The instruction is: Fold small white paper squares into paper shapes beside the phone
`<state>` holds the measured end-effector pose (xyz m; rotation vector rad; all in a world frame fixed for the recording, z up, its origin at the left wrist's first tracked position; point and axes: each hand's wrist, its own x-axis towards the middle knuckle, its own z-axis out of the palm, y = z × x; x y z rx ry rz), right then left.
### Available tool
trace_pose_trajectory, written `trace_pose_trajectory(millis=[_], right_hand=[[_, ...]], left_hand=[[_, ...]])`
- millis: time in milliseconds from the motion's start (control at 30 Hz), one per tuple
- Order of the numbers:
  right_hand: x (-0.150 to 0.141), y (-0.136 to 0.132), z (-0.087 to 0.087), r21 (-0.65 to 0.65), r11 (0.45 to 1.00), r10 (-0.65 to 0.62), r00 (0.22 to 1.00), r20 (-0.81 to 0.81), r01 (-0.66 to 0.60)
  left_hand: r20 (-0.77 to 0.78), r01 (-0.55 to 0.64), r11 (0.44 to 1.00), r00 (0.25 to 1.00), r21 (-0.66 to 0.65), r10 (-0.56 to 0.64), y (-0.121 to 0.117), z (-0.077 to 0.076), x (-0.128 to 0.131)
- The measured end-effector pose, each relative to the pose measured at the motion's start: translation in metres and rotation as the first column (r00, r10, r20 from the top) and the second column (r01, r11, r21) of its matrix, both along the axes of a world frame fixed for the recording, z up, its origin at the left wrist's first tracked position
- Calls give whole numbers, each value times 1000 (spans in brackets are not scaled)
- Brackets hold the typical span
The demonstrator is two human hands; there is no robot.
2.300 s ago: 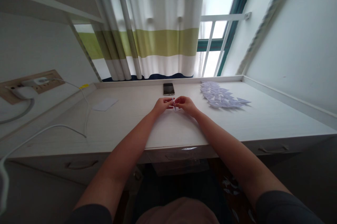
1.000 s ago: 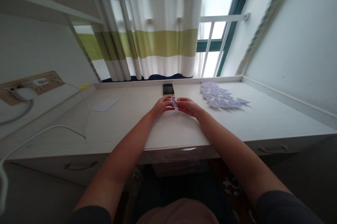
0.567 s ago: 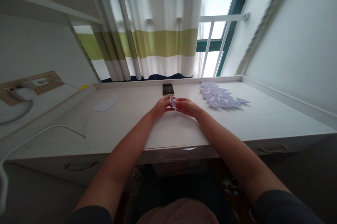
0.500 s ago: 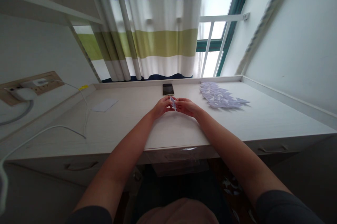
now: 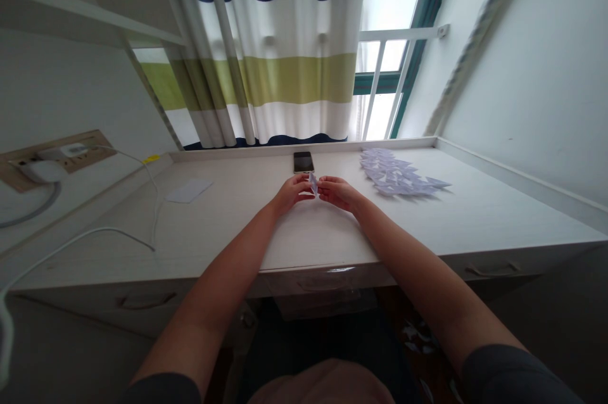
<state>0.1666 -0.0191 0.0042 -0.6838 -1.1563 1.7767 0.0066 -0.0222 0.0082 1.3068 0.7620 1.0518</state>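
Observation:
Just above the desk, a small piece of folded white paper (image 5: 313,184) is held upright between my two hands. My left hand (image 5: 292,193) pinches it from the left side. From the right, the fingers of my right hand (image 5: 338,192) grip its other side. Right behind the hands lies a dark phone (image 5: 303,162). A spread of pointed folded paper pieces (image 5: 396,173) rests on the desk to the right. Off to the left is a flat stack of white paper (image 5: 189,190).
The white desk (image 5: 313,239) has a raised rim at its back and sides. A white cable (image 5: 154,214) runs from the wall socket (image 5: 57,157) over its left part. Paper scraps (image 5: 418,337) lie on the floor below. Behind hangs a striped curtain (image 5: 294,75).
The folded paper has turned slightly and shifted a little to the right between my fingers. Both hands stay in nearly the same place.

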Motion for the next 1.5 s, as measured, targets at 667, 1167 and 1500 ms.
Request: trace_pose_trajectory(millis=[667, 1167, 1500], right_hand=[[-2, -1, 0, 37, 998, 57, 998, -10, -56], [-3, 0, 0, 43, 998, 43, 999, -13, -43], [-1, 1, -2, 39, 999, 34, 999, -20, -33]], left_hand=[[37, -35, 999, 999, 7, 34, 0, -1, 2], [64, -15, 1000, 998, -15, 16, 2, 0, 4], [60, -38, 999, 997, -31, 40, -2, 3, 3]])
